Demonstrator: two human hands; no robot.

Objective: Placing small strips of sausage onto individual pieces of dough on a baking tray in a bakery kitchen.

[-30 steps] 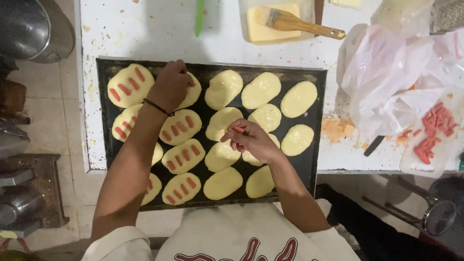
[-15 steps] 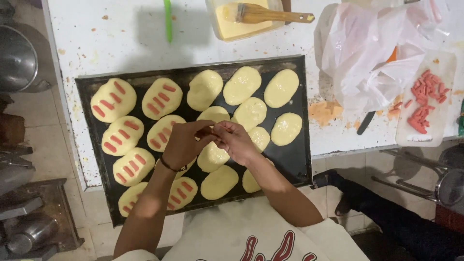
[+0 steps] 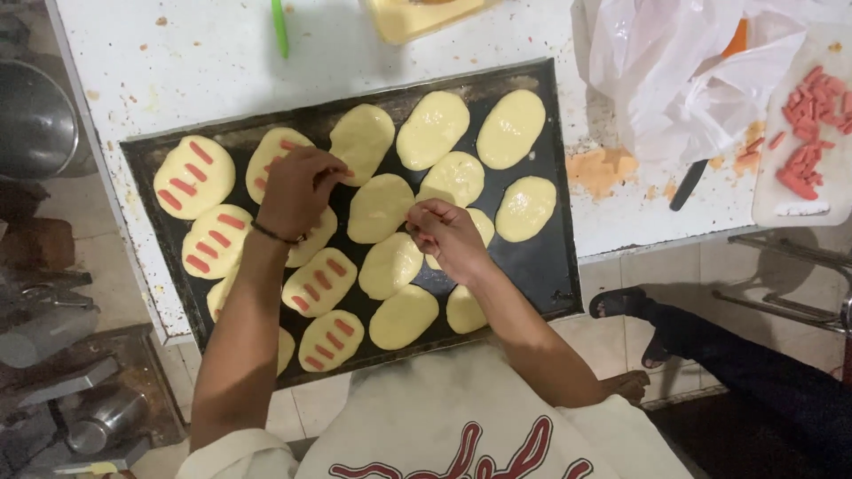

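I see the left hand (image 3: 297,191) lying on one oval dough piece (image 3: 280,164) at the upper left of the black baking tray (image 3: 541,266); its fingers are pinched together on a small red strip, though the strip is mostly hidden. The right hand (image 3: 448,238) hovers over the middle of the tray, its grip loosely clenched, and I cannot tell if it grasps anything. Dough pieces on the left already carry red sausage strips (image 3: 186,182); those on the right are plain (image 3: 510,129). The tray sits on the white bench (image 3: 177,62). To the right lie a cutting board with more red strips (image 3: 808,115) and a plastic bag (image 3: 692,71).
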